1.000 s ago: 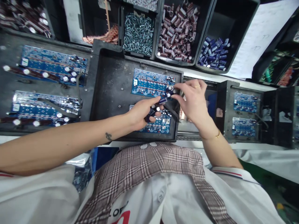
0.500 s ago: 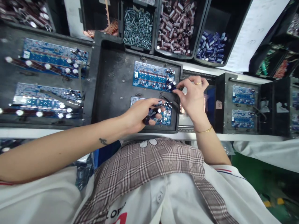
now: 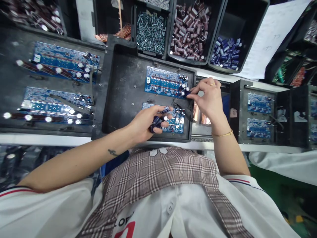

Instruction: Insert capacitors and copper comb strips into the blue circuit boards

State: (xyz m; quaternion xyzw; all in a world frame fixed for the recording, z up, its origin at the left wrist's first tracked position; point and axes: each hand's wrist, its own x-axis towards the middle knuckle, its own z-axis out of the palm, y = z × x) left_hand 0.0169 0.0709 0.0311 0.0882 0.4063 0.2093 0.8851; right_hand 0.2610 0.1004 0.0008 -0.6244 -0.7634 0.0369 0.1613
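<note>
My left hand (image 3: 146, 122) is closed around several dark electrolytic capacitors (image 3: 156, 123), one of them up by the thumb and fingertips. It hovers over the lower blue circuit board (image 3: 179, 122), hiding part of it. At the right end of the upper circuit board (image 3: 165, 79), my right hand (image 3: 206, 97) pinches a dark capacitor (image 3: 187, 93) between thumb and fingers. Other capacitors (image 3: 183, 86) with pale tops stand upright right beside those fingertips. Both boards lie in a black tray (image 3: 121, 96).
Behind the tray stand bins of small green capacitors (image 3: 151, 33), brown capacitors (image 3: 189, 31) and blue capacitors (image 3: 226, 53). A left tray (image 3: 97, 99) carries two boards with taller parts. On the right, another tray (image 3: 260, 114) holds two boards; a strap (image 3: 182, 105) lies between mine.
The whole view has shifted slightly, so the trays appear further right. My left hand has drawn a little left over the lower board. My right hand keeps its place at the upper board's end.
</note>
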